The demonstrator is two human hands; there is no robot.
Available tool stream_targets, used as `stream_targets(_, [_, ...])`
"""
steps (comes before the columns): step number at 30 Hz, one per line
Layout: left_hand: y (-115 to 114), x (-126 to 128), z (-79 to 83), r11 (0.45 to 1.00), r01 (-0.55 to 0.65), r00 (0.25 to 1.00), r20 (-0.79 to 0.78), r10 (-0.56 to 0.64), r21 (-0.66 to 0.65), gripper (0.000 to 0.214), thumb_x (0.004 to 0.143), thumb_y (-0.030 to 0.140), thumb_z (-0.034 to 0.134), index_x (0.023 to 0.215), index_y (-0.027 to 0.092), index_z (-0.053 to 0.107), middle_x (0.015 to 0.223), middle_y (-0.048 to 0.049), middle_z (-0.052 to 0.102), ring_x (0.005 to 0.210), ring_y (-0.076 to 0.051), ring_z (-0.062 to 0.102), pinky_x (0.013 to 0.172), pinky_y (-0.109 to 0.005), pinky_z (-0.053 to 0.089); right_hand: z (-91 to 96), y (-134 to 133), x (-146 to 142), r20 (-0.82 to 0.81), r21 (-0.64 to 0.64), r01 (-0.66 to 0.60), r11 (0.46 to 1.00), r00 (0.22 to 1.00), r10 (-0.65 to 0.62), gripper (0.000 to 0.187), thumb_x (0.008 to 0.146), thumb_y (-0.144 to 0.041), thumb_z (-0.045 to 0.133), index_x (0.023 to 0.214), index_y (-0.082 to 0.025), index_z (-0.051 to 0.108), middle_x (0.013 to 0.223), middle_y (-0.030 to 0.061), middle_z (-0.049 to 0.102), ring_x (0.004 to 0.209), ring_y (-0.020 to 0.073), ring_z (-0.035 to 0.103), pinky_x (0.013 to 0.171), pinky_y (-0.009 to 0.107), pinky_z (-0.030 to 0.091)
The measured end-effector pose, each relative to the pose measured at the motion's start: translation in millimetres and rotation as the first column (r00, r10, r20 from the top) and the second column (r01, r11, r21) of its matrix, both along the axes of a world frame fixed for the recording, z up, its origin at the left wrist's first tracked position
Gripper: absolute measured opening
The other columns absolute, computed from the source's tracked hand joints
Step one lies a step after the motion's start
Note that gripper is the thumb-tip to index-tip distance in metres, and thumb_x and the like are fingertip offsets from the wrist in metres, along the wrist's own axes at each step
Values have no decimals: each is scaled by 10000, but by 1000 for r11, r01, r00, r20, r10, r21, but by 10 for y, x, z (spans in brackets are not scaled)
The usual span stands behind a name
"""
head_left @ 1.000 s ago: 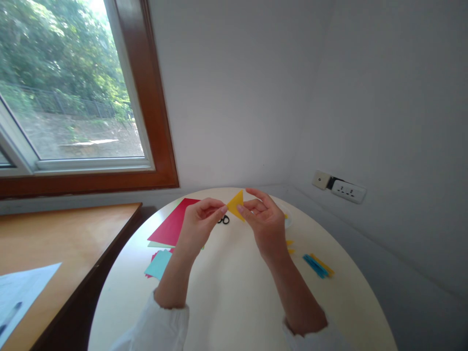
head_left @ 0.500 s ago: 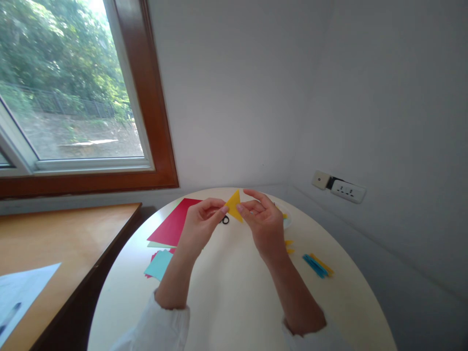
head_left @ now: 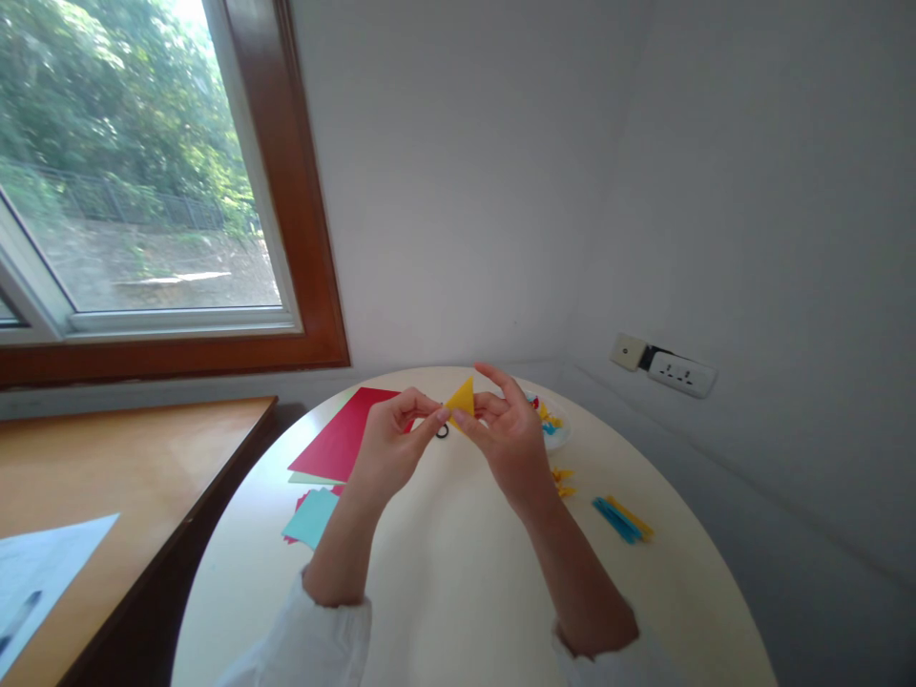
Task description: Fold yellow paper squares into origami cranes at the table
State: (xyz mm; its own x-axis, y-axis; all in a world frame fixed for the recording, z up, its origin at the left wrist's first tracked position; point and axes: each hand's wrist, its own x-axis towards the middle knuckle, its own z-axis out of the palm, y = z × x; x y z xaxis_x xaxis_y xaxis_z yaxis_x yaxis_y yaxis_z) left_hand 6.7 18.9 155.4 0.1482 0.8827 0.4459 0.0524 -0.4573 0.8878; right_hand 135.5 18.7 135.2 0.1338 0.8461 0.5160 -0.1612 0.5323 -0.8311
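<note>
A small folded piece of yellow paper point(head_left: 464, 395), triangular in outline, is held up between my two hands above the far part of the round table. My left hand point(head_left: 392, 437) pinches its left corner between thumb and fingers. From the other side my right hand point(head_left: 510, 441) grips it, thumb pressed on the front and index finger raised free. Just below the paper shows a black ring point(head_left: 442, 431), perhaps a scissors handle, partly hidden by my left hand.
On the white round table point(head_left: 458, 592) lie red sheets point(head_left: 340, 439) and light blue squares point(head_left: 311, 518) at left. To the right are a dish of small colourful pieces point(head_left: 554, 425), yellow folded pieces point(head_left: 563, 482) and blue and yellow strips point(head_left: 621, 520). A wooden desk point(head_left: 143, 458) stands left.
My right hand has shifted slightly left, its thumb now nearer my left thumb. The yellow paper's lower corner has become hidden, and more of the dish shows.
</note>
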Motion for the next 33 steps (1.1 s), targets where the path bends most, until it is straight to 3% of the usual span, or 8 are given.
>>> stream_targets(7, [-6, 16, 3, 1000, 15, 1000, -5, -16, -9, 239, 667, 379, 671, 664, 144, 622, 641, -29, 597, 649, -142, 551, 568, -244, 428, -32, 16, 7, 6, -9, 28, 1000, 1000, -28, 591, 663, -241, 683, 1199, -200, 438, 727, -12, 651, 713, 134, 597, 755, 327, 471])
stream_targets(16, [60, -28, -36, 997, 55, 997, 50, -52, -56, 207, 639, 329, 696, 667, 137, 625, 671, -29, 628, 643, -132, 558, 583, -237, 427, 2, -16, 18, 35, -38, 78, 996, 996, -77, 586, 656, -276, 693, 1193, -182, 479, 601, -50, 607, 584, 113, 576, 637, 273, 474])
stream_targets(27, [65, -51, -32, 995, 40, 991, 131, -28, -89, 180, 652, 314, 687, 672, 141, 642, 673, -28, 628, 654, -139, 572, 593, -235, 425, 30, -42, 43, 16, -54, -15, 998, 1000, 15, 600, 728, -327, 615, 1280, -185, 427, 779, 36, 705, 710, 160, 642, 667, 288, 505])
stream_targets(33, [80, -72, -55, 998, 31, 991, 134, -22, -62, 202, 652, 326, 691, 657, 137, 622, 644, -19, 616, 576, -116, 547, 535, -218, 398, 55, -24, 49, -26, -10, 41, 999, 999, -42, 556, 730, -334, 618, 1233, -171, 445, 815, 52, 704, 808, 166, 639, 732, 304, 497])
